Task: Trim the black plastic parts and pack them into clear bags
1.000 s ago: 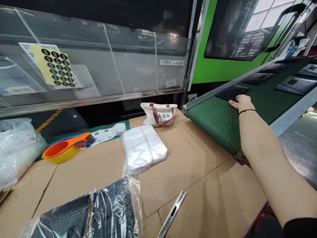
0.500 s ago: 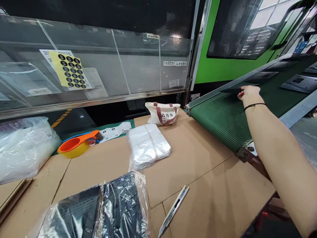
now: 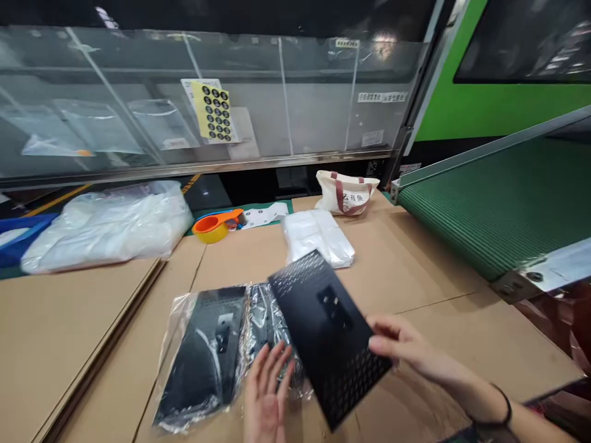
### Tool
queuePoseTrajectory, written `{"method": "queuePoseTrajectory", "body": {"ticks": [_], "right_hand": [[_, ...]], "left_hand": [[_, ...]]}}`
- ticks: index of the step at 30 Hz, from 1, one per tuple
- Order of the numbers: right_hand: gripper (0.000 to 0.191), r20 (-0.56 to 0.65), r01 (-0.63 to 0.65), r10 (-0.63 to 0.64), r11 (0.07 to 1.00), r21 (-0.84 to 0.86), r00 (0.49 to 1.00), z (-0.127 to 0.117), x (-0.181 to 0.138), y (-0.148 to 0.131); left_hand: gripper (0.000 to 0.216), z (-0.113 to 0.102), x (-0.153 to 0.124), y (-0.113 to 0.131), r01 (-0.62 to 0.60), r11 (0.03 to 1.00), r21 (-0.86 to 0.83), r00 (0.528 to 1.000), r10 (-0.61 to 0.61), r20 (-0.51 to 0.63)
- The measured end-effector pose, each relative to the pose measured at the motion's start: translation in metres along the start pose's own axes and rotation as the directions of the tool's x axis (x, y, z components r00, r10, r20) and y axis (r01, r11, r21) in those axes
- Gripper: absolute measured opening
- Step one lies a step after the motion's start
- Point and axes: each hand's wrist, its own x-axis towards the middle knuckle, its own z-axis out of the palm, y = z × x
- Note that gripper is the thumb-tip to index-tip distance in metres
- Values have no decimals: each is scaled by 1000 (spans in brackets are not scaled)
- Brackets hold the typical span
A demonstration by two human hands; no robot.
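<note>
A black perforated metal panel (image 3: 329,337) is tilted up above the cardboard-covered table (image 3: 83,344), with its far end raised. My right hand (image 3: 401,347) pinches its right edge. My left hand (image 3: 266,394) is open, its spread fingers beside the panel's lower left edge. Under those fingers lies a clear plastic wrapping (image 3: 207,357) around at least one similar black panel. The part of the table under the lifted panel is hidden.
A stack of clear plastic bags (image 3: 318,237) and a canvas tote bag (image 3: 346,194) stand beyond my hands. Further left are an orange tape dispenser (image 3: 217,224) and a large white plastic bundle (image 3: 106,231). A green conveyor belt (image 3: 489,203) runs along the right.
My right hand has left the green belt and come down to the table, now gripping the black panel. My left hand has come into view. The view has swung left.
</note>
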Motion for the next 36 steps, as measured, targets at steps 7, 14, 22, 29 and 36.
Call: {"method": "queuePoseTrajectory", "body": {"ticks": [7,14,22,29,36], "right_hand": [[36,195,64,5,937,-343,981,7,4,25],[7,125,173,-125,535,-827,984,-16,23,70],[35,35,86,-80,829,-552,996,-9,1,-2],[32,281,454,-362,608,-652,889,22,-2,-58],[33,333,496,-447,323,-806,831,27,6,-64]], "left_hand": [[40,15,-11,22,574,708,-411,801,-590,102],[50,28,-23,4,627,487,-608,753,-579,313],[40,31,-29,-8,614,511,-601,779,-517,355],[48,42,-36,6,653,468,-595,732,-590,339],[40,40,-39,10,624,461,-630,760,-545,354]]}}
